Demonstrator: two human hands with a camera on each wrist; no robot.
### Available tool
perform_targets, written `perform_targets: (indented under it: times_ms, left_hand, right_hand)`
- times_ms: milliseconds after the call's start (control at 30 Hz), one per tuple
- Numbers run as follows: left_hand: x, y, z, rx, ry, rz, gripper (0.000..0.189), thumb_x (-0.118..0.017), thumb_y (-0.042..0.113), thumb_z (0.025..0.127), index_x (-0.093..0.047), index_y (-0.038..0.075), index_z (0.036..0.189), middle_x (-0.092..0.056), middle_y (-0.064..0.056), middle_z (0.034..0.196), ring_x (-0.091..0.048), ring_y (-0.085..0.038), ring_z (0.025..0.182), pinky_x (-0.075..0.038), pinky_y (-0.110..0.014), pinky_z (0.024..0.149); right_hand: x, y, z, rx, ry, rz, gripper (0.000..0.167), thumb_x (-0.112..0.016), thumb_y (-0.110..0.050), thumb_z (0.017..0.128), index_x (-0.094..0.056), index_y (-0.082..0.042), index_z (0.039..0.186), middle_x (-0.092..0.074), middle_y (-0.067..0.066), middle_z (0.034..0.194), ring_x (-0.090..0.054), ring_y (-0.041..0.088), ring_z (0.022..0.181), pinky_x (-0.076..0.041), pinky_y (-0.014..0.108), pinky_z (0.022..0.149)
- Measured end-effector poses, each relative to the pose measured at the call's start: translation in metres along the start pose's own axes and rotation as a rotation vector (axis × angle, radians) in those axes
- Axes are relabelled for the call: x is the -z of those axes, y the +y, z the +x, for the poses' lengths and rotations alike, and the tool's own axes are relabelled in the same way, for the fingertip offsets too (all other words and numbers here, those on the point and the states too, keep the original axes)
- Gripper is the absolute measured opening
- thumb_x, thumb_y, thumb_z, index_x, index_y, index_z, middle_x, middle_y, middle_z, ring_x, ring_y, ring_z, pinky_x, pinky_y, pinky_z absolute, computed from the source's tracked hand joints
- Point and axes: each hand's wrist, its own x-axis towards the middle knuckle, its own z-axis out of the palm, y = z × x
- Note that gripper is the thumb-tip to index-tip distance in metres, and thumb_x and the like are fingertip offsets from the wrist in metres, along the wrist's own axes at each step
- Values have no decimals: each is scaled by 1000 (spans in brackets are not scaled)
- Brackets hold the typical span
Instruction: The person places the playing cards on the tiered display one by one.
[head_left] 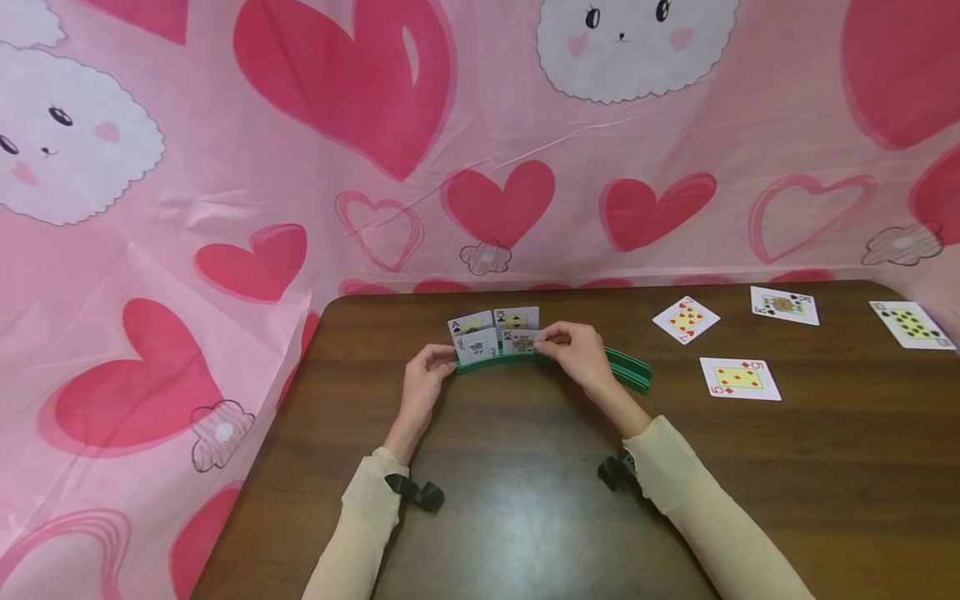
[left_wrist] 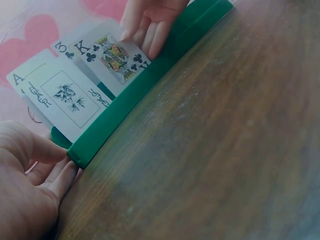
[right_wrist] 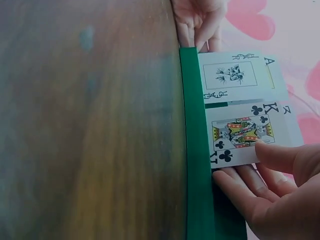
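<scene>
King card upright in green rack, long axis rising from slot. Lies just left of right hand, nearer of two. Right hand nearly closed, pinching card's right edge, thumb on face. Left hand pinches rack's left end, beyond joker card.

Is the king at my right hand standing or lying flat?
Standing: the king rises from the green holder, pinched by the right hand.
</scene>
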Motion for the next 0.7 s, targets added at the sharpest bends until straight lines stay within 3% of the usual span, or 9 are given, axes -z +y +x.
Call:
perform_targets:
  times_ms: [267,367,467,567,700]
  left_hand:
    - [-3,25,-15,-7,-20,2,21,-55,-9,100,-65,-11,118,-65,-25,128,-63,-32,117,-50,-31,96]
    - [-3,12,-8,4,-23,-10,22,-55,-8,101,-65,-10,120,-64,-24,130,-62,-31,119,-49,-33,99]
    - [-3,-1,0,9,-20,-12,23,-55,-7,101,-65,-9,122,-63,-23,132,-62,-31,121,-49,-35,100]
    - [-3,-4,1,-6,-6,-15,23,-56,-7,101,-66,-8,121,-64,-22,130,-62,-30,120,-49,-33,99]
    - [-3,-4,-1,-16,3,-16,22,-57,-5,101,-67,-6,120,-65,-21,129,-63,-28,118,-49,-29,96]
  right_hand:
    - [12,-8,-7,104,22,-97,19,-77,-9,93,-75,4,107,-76,19,102,-72,31,89,-58,47,82]
    - [27,-9,-8,139,32,-111,19,-75,-11,95,-75,3,108,-77,17,101,-73,31,89,-58,42,81]
    - [48,-9,-9,156,53,-108,21,-73,-14,98,-74,3,109,-76,18,101,-74,32,88,-58,30,77]
    - [71,-9,-13,145,78,-77,23,-70,-15,100,-73,5,111,-76,22,100,-75,32,86,-56,18,72]
    - [103,-7,-20,123,119,-56,29,-67,-17,102,-71,9,114,-74,27,102,-73,7,79,-53,12,71]
